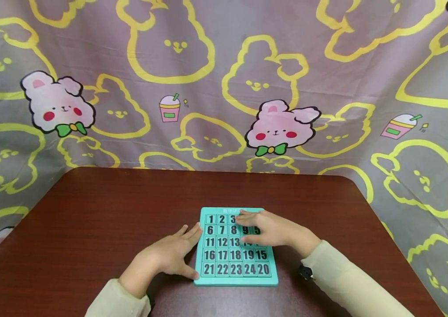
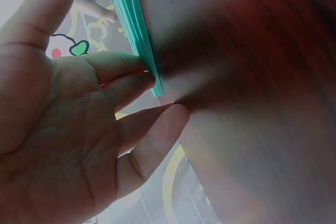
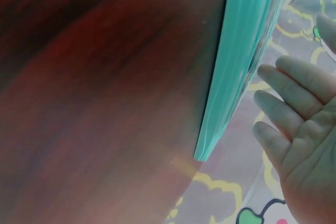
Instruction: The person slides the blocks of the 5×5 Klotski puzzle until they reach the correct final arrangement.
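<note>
A turquoise sliding number puzzle (image 1: 236, 281) lies flat on the table, its square tiles printed with black numerals in rows. Against its left side rests my left hand (image 1: 170, 254), with fingers spread and the thumb by the lower left corner. In the left wrist view, fingertips of that hand (image 2: 58, 129) touch the puzzle's edge (image 2: 134, 24). Over the upper right tiles is my right hand (image 1: 274, 229), covering some numerals. The right wrist view shows its fingers (image 3: 281, 111) extended, apart from the puzzle's side wall (image 3: 226, 87); fingertip contact with the tiles cannot be made out.
The dark reddish-brown wooden table (image 1: 128, 207) has rounded far corners. Behind it and on both sides hangs a grey-pink curtain (image 1: 208, 101) with yellow outlines, rabbit faces and drink cups. Beige sleeves (image 1: 350, 275) cover both forearms.
</note>
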Demonstrator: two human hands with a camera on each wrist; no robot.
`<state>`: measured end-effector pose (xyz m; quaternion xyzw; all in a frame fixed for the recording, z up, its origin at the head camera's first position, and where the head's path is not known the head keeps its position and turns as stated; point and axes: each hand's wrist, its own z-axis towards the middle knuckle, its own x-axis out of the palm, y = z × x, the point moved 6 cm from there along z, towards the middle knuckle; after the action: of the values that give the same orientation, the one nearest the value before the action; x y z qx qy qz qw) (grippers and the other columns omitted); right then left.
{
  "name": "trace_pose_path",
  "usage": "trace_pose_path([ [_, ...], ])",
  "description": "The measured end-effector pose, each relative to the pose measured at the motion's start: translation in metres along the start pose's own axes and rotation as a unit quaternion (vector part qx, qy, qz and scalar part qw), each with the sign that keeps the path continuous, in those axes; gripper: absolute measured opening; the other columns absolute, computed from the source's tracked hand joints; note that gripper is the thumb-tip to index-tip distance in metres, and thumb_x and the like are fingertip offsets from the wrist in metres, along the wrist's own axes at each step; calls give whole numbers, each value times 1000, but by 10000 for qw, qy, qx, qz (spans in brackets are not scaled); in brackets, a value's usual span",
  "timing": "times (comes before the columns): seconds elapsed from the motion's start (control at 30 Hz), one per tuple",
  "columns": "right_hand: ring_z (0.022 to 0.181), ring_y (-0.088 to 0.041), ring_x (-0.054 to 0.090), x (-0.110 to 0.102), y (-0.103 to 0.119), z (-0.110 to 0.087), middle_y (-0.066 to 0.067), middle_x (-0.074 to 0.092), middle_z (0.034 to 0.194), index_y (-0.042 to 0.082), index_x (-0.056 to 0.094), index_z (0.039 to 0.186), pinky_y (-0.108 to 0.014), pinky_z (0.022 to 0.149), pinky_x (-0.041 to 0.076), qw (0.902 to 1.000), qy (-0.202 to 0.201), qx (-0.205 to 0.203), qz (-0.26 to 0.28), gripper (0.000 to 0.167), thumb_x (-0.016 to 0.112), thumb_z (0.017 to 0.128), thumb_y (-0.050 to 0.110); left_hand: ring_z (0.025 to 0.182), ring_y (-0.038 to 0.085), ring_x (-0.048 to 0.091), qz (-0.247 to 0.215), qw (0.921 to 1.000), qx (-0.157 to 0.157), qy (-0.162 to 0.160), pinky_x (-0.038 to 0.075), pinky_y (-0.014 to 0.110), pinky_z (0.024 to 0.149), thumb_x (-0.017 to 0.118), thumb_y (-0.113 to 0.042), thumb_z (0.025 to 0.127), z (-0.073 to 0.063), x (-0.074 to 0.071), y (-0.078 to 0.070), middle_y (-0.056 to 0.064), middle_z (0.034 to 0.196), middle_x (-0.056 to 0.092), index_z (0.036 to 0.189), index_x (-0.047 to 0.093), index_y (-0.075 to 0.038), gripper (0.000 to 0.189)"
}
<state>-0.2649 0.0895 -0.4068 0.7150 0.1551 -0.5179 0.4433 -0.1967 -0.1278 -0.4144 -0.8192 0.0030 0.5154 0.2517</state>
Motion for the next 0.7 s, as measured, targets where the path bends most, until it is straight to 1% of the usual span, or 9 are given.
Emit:
trace_pose_path([
  [0.07, 148, -31, 34, -2, -3, -4, -8, 53, 148, 6, 52, 144, -54, 111, 40, 9999, -122, -98, -39, 58, 63, 97, 37, 154, 36, 15, -6, 10000, 18, 25, 31, 58, 115, 86, -42, 74, 0, 0, 0, 3, 168, 16, 158, 27, -9, 108],
  [0.13, 146, -35, 36, -6, -6, -10, -11, 54, 146, 3, 53, 143, -53, 107, 44, 9992, -298, -231, -123, 57, 64, 97, 35, 154, 36, 14, -21, 10000, 24, 41, 31, 57, 115, 86, -42, 74, 1, 0, 0, 3, 168, 16, 158, 26, -9, 108],
  [0.3, 146, -36, 36, -15, -17, -25, -13, 55, 144, 1, 54, 141, -54, 107, 43, 9982, -587, -98, -63, 57, 68, 94, 30, 154, 36, 14, -36, 10000, 4, 32, 30, 59, 115, 86, -43, 74, 1, 0, 1, 3, 168, 16, 158, 26, -9, 108],
  [0.4, 147, -35, 35, -16, -25, -33, -11, 55, 145, 2, 54, 141, -52, 107, 44, 9980, -622, 93, -13, 56, 68, 94, 30, 154, 36, 14, -31, 10000, 0, 22, 30, 59, 115, 86, -43, 74, 1, 0, 2, 3, 168, 16, 158, 26, -9, 109],
  [0.47, 147, -34, 34, -15, -29, -37, -11, 54, 145, 2, 54, 141, -50, 105, 46, 9979, -623, 178, -9, 56, 68, 94, 30, 154, 36, 14, -19, 10000, -7, 20, 30, 59, 115, 86, -43, 74, 1, 0, 2, 3, 168, 16, 158, 26, -9, 109],
  [0.57, 146, -35, 35, -14, -33, -42, -11, 55, 144, 2, 55, 141, -43, 98, 50, 9977, -631, 245, -3, 56, 68, 95, 31, 154, 36, 15, -2, 10000, -14, 10, 30, 59, 115, 87, -42, 73, 1, 0, 2, 4, 168, 16, 158, 26, -9, 109],
  [0.63, 146, -35, 36, -13, -35, -43, -10, 56, 144, 3, 55, 140, -43, 97, 50, 9976, -629, 273, -7, 55, 68, 94, 30, 154, 36, 15, -12, 10000, -21, 17, 30, 59, 115, 87, -42, 73, 1, 0, 2, 3, 168, 16, 158, 26, -9, 109],
  [0.7, 146, -35, 36, -12, -36, -44, -10, 56, 144, 3, 56, 140, -46, 99, 49, 9977, -613, 286, 5, 55, 68, 94, 30, 154, 36, 15, -16, 10000, -22, 11, 30, 59, 115, 87, -42, 73, 0, 0, 2, 3, 168, 16, 158, 27, -9, 109],
])
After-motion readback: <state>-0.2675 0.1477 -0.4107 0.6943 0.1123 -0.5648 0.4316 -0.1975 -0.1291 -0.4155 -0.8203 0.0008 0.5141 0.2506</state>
